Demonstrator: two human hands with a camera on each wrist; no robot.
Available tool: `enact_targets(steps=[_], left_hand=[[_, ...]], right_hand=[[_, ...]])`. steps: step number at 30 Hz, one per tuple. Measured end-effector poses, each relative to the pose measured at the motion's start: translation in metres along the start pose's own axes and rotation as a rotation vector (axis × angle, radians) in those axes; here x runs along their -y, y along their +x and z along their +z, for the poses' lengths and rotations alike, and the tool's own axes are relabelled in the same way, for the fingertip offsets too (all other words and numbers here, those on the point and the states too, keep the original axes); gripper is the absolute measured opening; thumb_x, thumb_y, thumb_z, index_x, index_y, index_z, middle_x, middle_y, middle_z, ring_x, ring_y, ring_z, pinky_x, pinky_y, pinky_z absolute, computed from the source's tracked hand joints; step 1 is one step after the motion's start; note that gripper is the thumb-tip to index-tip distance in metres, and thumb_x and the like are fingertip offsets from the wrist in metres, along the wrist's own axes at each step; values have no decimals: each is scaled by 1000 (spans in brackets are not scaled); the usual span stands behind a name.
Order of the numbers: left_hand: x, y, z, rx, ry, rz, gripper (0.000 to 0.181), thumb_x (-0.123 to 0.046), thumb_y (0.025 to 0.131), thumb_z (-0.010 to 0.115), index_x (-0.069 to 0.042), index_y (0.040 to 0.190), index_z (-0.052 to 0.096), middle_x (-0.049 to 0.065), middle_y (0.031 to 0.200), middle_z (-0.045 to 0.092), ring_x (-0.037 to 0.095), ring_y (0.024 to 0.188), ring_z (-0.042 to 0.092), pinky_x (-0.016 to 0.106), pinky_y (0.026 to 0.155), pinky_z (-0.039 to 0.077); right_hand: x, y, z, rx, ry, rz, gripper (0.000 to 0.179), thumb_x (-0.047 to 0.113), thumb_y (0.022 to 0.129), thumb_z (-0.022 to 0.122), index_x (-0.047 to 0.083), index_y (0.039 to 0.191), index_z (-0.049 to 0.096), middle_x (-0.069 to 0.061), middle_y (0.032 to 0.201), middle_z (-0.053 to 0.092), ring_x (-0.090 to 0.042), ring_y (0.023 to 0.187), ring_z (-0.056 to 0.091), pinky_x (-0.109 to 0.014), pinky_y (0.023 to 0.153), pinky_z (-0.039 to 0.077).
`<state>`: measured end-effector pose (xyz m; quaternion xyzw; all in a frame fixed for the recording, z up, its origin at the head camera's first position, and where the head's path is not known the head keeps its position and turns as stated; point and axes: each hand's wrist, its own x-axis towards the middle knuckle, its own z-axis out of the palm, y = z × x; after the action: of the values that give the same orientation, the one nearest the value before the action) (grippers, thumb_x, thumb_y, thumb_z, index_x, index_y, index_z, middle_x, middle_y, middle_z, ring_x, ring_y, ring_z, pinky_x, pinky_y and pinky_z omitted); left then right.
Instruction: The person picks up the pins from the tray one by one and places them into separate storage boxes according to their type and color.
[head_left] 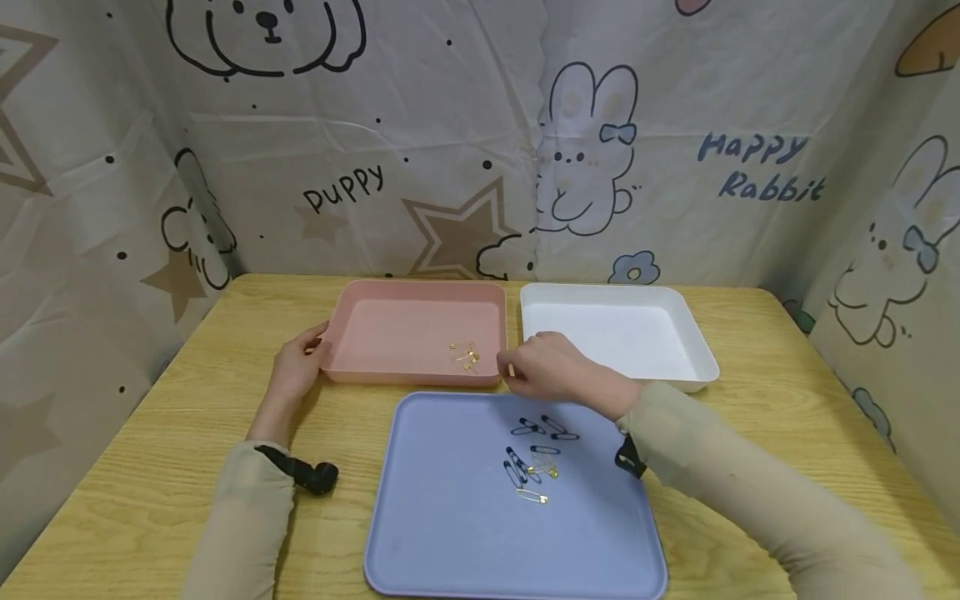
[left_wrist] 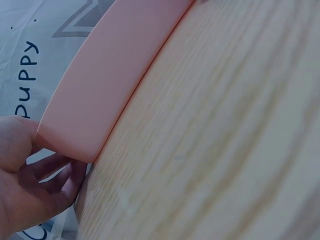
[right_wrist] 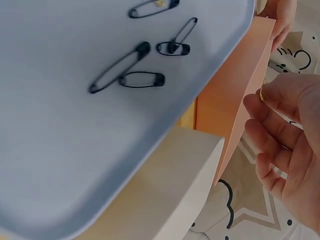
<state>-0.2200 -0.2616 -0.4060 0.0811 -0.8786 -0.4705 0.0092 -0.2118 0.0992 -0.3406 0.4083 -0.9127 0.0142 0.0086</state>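
Observation:
With thumb by the rim and fingers curled against the outer wall, my left hand (head_left: 295,371) holds the left end of the pink tray (head_left: 397,329). Several gold safety pins (head_left: 471,357) lie in that tray's front right corner. Over its right edge is my right hand (head_left: 551,367), and the right wrist view shows a gold safety pin (right_wrist: 261,95) pinched between thumb and index finger. Nearer me, the blue tray (head_left: 442,517) carries several black safety pins (right_wrist: 159,79) and a few gold ones, including a gold safety pin (head_left: 534,497) at the front of the group.
Right of the pink tray stands a white tray (head_left: 615,325), partly behind my right hand and forearm. All three trays rest on a wooden table (head_left: 202,417). A printed cloth (head_left: 450,125) hangs behind the table and along its sides.

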Motion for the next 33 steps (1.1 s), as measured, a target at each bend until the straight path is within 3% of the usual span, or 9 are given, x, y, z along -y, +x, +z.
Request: enact_targets(steps=[8, 16, 33], left_hand=[[1, 1, 0, 0, -6, 4, 46, -22, 97, 38, -10, 141, 33, 24, 131, 41, 31, 113, 43, 34, 86, 38], [2, 1, 0, -1, -4, 3, 46, -23, 97, 38, -10, 141, 34, 24, 132, 41, 32, 114, 43, 39, 91, 37], [0, -1, 0, -3, -5, 5, 46, -23, 97, 38, -10, 141, 34, 24, 131, 42, 31, 112, 44, 36, 88, 39]], right_hand=[[0, 19, 3, 24, 20, 56, 6, 24, 84, 59, 19, 84, 63, 8, 55, 49, -9, 50, 45, -24, 53, 36], [-4, 35, 9, 29, 4, 79, 8, 21, 86, 55, 20, 85, 63, 8, 64, 55, -10, 55, 47, -23, 53, 38], [-1, 72, 14, 80, 29, 171, 9, 16, 87, 53, 19, 85, 60, 6, 75, 58, -15, 61, 49, -26, 51, 37]])
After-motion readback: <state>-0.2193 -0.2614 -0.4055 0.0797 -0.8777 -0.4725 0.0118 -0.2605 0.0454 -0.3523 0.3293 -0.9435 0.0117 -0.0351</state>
